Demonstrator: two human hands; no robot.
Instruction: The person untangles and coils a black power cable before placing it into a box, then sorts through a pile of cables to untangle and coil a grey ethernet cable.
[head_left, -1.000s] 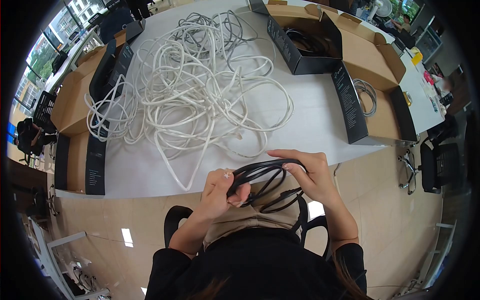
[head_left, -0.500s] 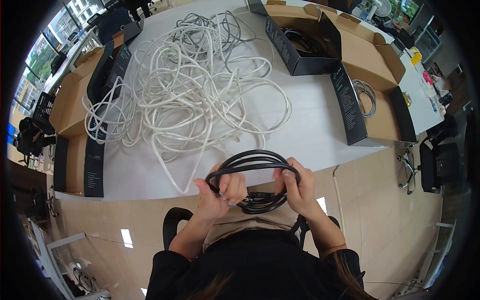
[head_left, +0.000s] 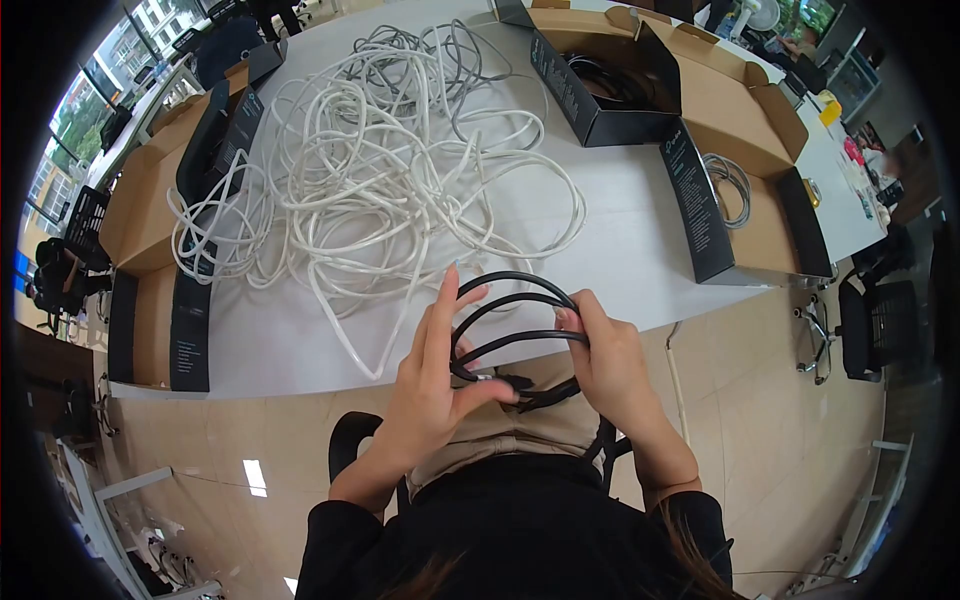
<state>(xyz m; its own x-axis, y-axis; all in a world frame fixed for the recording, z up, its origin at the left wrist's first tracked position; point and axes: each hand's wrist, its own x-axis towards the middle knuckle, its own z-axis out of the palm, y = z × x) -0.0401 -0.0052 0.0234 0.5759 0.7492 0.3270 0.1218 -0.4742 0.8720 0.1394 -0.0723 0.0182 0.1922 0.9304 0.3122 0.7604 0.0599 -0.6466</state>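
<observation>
A coiled black cable (head_left: 520, 297) hangs in loops between my two hands, over the table's front edge. My right hand (head_left: 608, 352) is closed round the right side of the loops. On the left side, my left hand (head_left: 432, 372) has its fingers stretched out and apart, with the loops touching between thumb and fingers. Dark connector ends (head_left: 530, 392) show low in the coil. Just beyond the hands lies a large tangle of white cable (head_left: 370, 190), with grey cable (head_left: 400, 65) at its far end.
Open black boxes with brown insides stand at left (head_left: 190, 330) and right (head_left: 700, 230); the right one holds a grey cable coil (head_left: 733, 190). Another box (head_left: 635, 128) at the back holds black cable (head_left: 605, 78). A chair (head_left: 862, 325) stands at right.
My left hand has opened, its fingers now extended upward. The black coil's loops have spread apart and moved slightly away from my body. My right hand has moved slightly and still holds the coil.
</observation>
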